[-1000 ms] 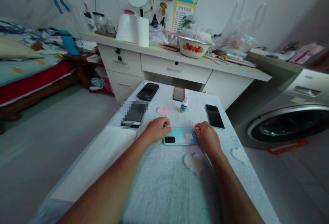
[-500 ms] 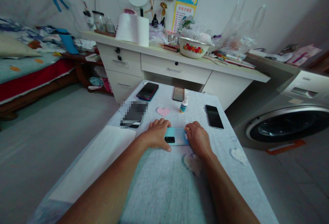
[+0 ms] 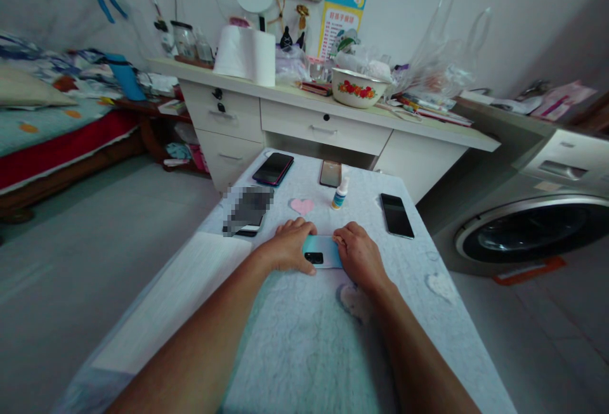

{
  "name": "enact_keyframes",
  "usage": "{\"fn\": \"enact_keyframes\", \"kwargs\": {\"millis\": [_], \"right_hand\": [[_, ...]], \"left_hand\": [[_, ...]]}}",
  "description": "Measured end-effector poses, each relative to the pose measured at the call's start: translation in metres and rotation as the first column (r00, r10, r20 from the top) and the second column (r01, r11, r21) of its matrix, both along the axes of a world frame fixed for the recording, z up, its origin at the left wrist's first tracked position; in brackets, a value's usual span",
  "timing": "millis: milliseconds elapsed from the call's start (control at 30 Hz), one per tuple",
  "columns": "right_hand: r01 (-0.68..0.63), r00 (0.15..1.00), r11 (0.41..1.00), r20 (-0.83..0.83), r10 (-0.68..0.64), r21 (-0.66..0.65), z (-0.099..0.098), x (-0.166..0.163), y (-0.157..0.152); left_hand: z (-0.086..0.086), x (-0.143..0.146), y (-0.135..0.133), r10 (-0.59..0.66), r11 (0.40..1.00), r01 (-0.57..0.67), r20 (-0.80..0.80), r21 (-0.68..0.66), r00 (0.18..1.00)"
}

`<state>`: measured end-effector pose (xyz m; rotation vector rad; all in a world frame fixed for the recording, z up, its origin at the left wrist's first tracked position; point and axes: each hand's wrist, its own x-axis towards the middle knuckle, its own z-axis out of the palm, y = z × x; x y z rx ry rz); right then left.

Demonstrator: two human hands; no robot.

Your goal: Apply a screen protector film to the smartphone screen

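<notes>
A light blue phone [image 3: 327,250] lies back up on the table, its black camera block towards the left end. My left hand [image 3: 291,246] grips that end, with the fingers at the far edge and the thumb at the near edge. Curled over the right part of the phone is my right hand [image 3: 360,254], closed and pressing on its back. A small tan bit shows at its fingertips, too small to name. Just beyond the phone stands a small white bottle [image 3: 339,194] with a blue and yellow label.
Other phones lie around the table: a dark phone [image 3: 274,168] at far left, a partly blurred one [image 3: 250,210] nearer, a brownish one [image 3: 330,173] at the back, a black one [image 3: 396,215] at right. A desk [image 3: 328,125] and a washing machine [image 3: 537,205] stand beyond.
My right hand has slid a little to the left along the phone's back, covering more of it. My left hand and the phone stay in nearly the same place.
</notes>
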<state>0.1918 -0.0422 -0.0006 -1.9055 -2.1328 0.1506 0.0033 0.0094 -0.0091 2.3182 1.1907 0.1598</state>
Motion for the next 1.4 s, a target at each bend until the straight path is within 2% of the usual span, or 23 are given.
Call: {"fn": "enact_keyframes", "kwargs": {"millis": [400,567,767,867,967,1033,1200,1400], "right_hand": [[0.178,0.984,0.984,0.022,-0.177,-0.033,0.001,0.039,-0.004],[0.174,0.985,0.985,0.022,-0.173,-0.022,0.000,0.037,-0.003],[0.085,0.996,0.996,-0.001,-0.085,0.011,-0.005,0.018,-0.003],[0.051,0.999,0.999,0.001,-0.051,0.006,-0.006,0.009,-0.002],[0.026,1.000,1.000,-0.012,-0.026,-0.005,-0.006,0.001,-0.002],[0.009,1.000,1.000,-0.019,-0.009,-0.011,-0.006,-0.003,-0.001],[-0.004,1.000,1.000,-0.020,0.004,-0.010,-0.005,-0.001,-0.001],[0.102,0.995,0.995,0.001,-0.102,-0.019,-0.002,0.018,-0.003]], "left_hand": [[-0.004,-0.005,0.005,-0.034,0.999,0.035,0.048,-0.019,0.998],[-0.005,-0.005,0.006,-0.035,0.999,0.036,0.031,-0.023,0.999],[-0.006,-0.006,0.007,-0.027,0.999,0.028,0.062,-0.020,0.998],[-0.013,-0.003,0.011,0.038,0.999,-0.036,0.186,-0.011,0.982],[-0.022,0.004,0.016,0.159,0.987,-0.159,0.412,-0.034,0.897],[-0.026,0.008,0.018,0.234,0.968,-0.251,0.481,-0.030,0.845],[-0.029,0.014,0.019,0.328,0.906,-0.418,0.510,0.069,0.795],[-0.033,0.013,0.024,0.412,0.857,-0.514,0.549,0.038,0.727]]}}
